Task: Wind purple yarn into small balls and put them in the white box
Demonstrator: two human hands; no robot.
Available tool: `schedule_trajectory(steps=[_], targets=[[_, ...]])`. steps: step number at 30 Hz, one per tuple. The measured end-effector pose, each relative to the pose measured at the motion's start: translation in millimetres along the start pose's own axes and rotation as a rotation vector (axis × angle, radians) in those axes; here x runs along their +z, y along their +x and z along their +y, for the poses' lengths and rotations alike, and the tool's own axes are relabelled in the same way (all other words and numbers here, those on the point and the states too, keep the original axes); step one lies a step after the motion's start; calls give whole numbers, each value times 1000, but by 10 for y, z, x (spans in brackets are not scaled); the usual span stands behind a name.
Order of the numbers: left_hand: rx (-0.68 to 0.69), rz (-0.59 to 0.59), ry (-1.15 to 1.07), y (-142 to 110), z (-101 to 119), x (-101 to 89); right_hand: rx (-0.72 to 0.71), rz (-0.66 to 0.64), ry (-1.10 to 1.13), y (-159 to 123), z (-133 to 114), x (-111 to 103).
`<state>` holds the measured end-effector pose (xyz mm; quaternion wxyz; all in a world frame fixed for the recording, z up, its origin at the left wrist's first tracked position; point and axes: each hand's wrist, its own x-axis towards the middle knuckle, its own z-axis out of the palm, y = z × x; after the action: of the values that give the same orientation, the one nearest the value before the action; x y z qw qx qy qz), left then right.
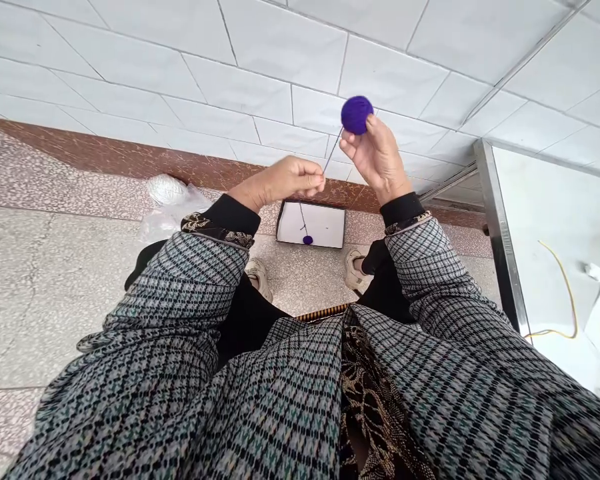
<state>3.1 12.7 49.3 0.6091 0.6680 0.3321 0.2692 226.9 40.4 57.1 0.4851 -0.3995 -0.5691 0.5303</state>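
My right hand is raised in front of the wall, its fingers closed on a ball of purple yarn. From that ball a taut strand of yarn runs down to my left hand, which pinches it between thumb and fingers. Below, a shallow white box with a dark rim sits on the floor. Inside it lies a smaller purple yarn ball, with a strand rising from it toward my left hand.
A ball of white yarn and a clear plastic bag lie on the floor at left. White tiled wall stands ahead above a brown-red skirting. On the right is a white table with a yellow cable. My shoes flank the box.
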Motion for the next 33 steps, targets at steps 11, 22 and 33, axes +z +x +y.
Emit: schedule_trajectory(steps=[11, 22, 33], targets=[[-49, -58, -154, 2, -84, -89, 383, -852, -79, -173, -57, -234], [-15, 223, -447, 67, -121, 25, -25, -610, 530, -22, 97, -449], [-140, -21, -106, 9, -260, -38, -91, 137, 220, 189, -20, -576]])
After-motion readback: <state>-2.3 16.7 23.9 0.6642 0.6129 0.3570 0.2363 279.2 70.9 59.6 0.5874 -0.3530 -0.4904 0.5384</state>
